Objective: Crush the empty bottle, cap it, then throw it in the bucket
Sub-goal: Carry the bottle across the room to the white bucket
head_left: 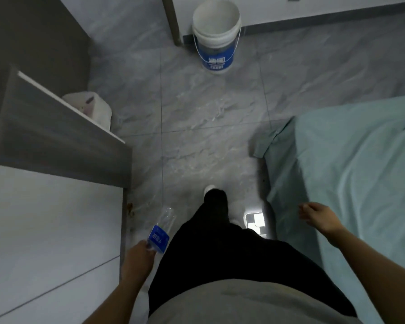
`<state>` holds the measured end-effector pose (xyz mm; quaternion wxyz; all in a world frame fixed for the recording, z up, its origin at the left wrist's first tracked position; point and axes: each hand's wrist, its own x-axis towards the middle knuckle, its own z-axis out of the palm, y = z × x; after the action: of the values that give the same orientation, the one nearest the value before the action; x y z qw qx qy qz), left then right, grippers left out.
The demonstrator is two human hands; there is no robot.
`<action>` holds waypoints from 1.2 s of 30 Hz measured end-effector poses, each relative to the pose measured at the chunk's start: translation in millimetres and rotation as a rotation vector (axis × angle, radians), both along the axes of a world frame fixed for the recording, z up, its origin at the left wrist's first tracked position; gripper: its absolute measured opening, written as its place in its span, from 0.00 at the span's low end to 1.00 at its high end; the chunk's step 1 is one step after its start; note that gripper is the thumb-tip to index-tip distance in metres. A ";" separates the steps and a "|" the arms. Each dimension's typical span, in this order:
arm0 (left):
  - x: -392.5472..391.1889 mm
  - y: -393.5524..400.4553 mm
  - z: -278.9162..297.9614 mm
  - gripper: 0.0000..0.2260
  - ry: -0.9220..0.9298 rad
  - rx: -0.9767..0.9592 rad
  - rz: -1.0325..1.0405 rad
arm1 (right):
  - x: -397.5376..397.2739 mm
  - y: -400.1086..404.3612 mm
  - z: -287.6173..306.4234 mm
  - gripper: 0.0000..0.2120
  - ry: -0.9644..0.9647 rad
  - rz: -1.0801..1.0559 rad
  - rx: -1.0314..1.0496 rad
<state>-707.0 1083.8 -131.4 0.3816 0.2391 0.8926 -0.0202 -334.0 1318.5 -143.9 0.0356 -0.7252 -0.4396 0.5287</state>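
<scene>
- Here, the fingers of the left hand [140,250] are clamped around one end of the clear plastic bottle [162,226]; which end is covered by the grip cannot be told.
- The bottle points forward and away from the body, its free end over the floor [208,118], just beside the black trouser leg [214,206].
- A blue label [158,238] wraps the bottle near the grip; it carries white writing, too blurred to read.
- The left arm hangs low along the white counter [45,230] at the person's left, wrist turned so the back of the hand faces the camera.
- The right hand [313,213] holds nothing; its fingers are loosely apart and slightly curled, above the edge of the bed's teal sheet [348,160].
- The right arm reaches out from the body, elbow bent, well apart from the bottle.
- The white bucket [216,36] stands upright on the floor far ahead, by the wall, mouth open upward, wire handle hanging down.
- A blue band around the bucket's lower part bears a white panel with print, not legible.
</scene>
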 end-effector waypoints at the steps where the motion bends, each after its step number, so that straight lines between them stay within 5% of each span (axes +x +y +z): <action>1: -7.0 12.6 -2.6 0.08 -0.002 -0.009 0.008 | -7.8 15.0 -1.5 0.13 -0.001 0.003 -0.008; 23: -145.0 466.7 -3.2 0.08 0.017 0.084 -0.113 | -91.6 308.9 -10.1 0.14 -0.087 -0.155 -0.152; 36: -197.2 594.1 -2.1 0.08 -0.043 -0.011 0.060 | -194.1 583.6 -4.8 0.15 -0.048 0.056 -0.046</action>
<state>-904.2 1677.9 -133.5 0.4024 0.2104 0.8909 -0.0083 -528.1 1902.1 -148.7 -0.0064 -0.7259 -0.4480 0.5218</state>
